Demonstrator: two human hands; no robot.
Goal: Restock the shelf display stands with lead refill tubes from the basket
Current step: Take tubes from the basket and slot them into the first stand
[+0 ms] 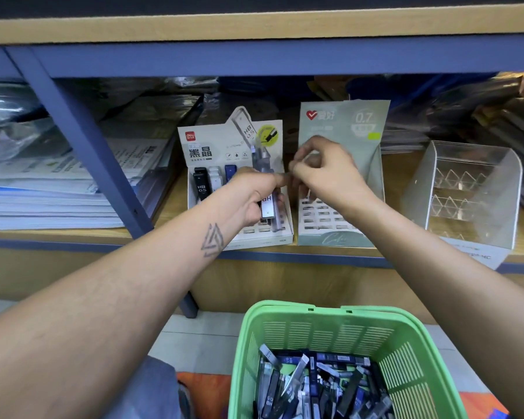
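**Head view: both hands at the display stands, basket of tubes below**

Head view, nearest to us: the green basket [342, 328] sits low in front of our body, heaped with lead refill tubes [318, 385] in black, blue and clear cases. We take the white stand [239, 234] on the wooden shelf [406, 173] as our landmark.

Above the basket and over the front of the white stand, our left hand [254, 195] is curled round a bundle of tubes [266, 204], one showing a silver label. Just to its right, our right hand [324, 167] has its fingers curled and thumb and fingertips pinched together beside the left hand's fingertips; we cannot tell what it pinches.

In the back rows of the white stand, black, white and blue tubes [200, 184] stand upright; its front slots are open. Touching the stand's right side is the pale green stand [342, 125] marked 0.7, its slots bare where they show. Further right sits a clear acrylic holder [463, 192]. Left of the white stand, beyond the blue upright post [82, 137], lie stacked papers [52, 189].
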